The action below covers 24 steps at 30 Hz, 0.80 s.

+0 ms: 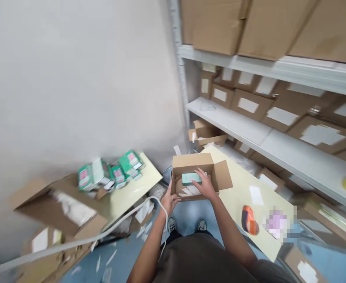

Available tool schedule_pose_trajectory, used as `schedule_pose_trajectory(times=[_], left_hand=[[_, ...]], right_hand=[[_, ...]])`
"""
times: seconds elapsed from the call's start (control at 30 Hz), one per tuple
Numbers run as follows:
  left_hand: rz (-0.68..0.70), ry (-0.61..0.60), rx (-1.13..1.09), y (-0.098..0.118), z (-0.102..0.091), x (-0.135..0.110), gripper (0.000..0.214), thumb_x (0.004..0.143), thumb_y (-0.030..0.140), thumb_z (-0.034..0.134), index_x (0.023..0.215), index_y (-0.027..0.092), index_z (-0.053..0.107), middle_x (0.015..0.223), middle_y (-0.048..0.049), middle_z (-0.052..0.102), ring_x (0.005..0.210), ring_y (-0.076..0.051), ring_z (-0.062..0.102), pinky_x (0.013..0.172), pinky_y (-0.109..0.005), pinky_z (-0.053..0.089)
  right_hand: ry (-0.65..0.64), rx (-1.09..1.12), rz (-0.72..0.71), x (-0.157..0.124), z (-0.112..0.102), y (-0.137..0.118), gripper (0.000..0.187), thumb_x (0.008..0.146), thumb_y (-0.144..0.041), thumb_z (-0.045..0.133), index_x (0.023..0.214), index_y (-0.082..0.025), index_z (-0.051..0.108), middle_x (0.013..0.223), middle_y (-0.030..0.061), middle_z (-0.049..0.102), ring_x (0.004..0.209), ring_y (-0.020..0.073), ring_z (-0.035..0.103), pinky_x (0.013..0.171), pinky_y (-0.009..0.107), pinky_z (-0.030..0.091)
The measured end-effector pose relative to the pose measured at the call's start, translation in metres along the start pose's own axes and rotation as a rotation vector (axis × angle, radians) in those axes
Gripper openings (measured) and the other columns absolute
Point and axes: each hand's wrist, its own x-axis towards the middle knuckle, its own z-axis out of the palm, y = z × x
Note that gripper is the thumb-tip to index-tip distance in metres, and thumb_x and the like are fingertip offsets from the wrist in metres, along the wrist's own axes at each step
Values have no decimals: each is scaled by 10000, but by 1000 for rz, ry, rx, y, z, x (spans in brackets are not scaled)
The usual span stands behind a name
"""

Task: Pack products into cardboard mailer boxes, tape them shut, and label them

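Note:
An open cardboard box [193, 160] is in front of me, one flap folded out to the right. My left hand [168, 201] grips its near left corner, thumb along the front wall. Inside lies a small green box [187, 179], above some white paper pieces [190, 191]. My right hand [204, 184] reaches into the carton, thumb and fingers around the right end of the green box. The undersides of the right fingers are hidden.
Green and white packets [119, 173] are heaped on the left table [131, 192], beside a large open carton [81, 224]. A white cable [114, 228] crosses near my left wrist. An orange and black device [249, 220] sits on the right table [234, 196]. Shelves [231, 122] hold labelled boxes.

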Motion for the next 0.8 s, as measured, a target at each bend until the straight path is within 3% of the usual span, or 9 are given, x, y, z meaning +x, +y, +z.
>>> schedule_pose_trajectory(times=[0.1, 0.23, 0.37, 0.47, 0.67, 0.8], left_hand=[[-87, 88, 12, -23, -32, -50, 183, 975, 326, 694, 923, 240, 848, 1850, -58, 338, 1540, -368, 570, 1242, -516, 519], [-220, 236, 40, -60, -69, -124, 128, 945, 294, 728, 880, 243, 826, 1823, -71, 395, 1568, -355, 538, 1273, -519, 488], [-332, 318, 54, -101, -103, -209, 157, 942, 297, 702, 836, 265, 813, 1744, -71, 521, 1560, -369, 540, 1276, -532, 480], [-401, 360, 51, -133, -125, -277, 179, 936, 289, 669, 907, 296, 846, 1635, -62, 642, 1533, -355, 570, 1265, -548, 493], [-493, 479, 13, -199, -141, -402, 227, 911, 332, 669, 938, 353, 893, 1638, -36, 642, 1567, -380, 542, 1226, -567, 531], [-547, 511, -16, -240, -139, -459, 250, 928, 324, 648, 946, 359, 895, 1583, -41, 691, 1528, -373, 588, 1212, -547, 546]], right_hand=[[-133, 23, -96, 11, 49, -35, 593, 991, -413, 707, 1571, -306, 643, 1754, 106, 491, 1620, 328, 480, 1330, 537, 416], [-315, 47, -219, 10, 127, -86, 608, 969, -381, 730, 1566, -302, 649, 1741, 115, 509, 1610, 322, 495, 1331, 535, 415], [-450, 80, -304, -10, 216, -140, 590, 971, -355, 727, 1554, -296, 661, 1697, 123, 561, 1604, 316, 504, 1335, 529, 412], [-520, 100, -355, -33, 286, -177, 572, 969, -334, 736, 1537, -294, 677, 1652, 127, 605, 1583, 319, 527, 1329, 529, 420], [-625, 112, -418, -74, 422, -228, 565, 940, -294, 748, 1503, -285, 696, 1624, 136, 621, 1514, 311, 590, 1239, 519, 524], [-626, 32, -433, -72, 511, -252, 555, 895, -224, 730, 1449, -267, 729, 1544, 133, 678, 1433, 310, 647, 1201, 507, 552]])
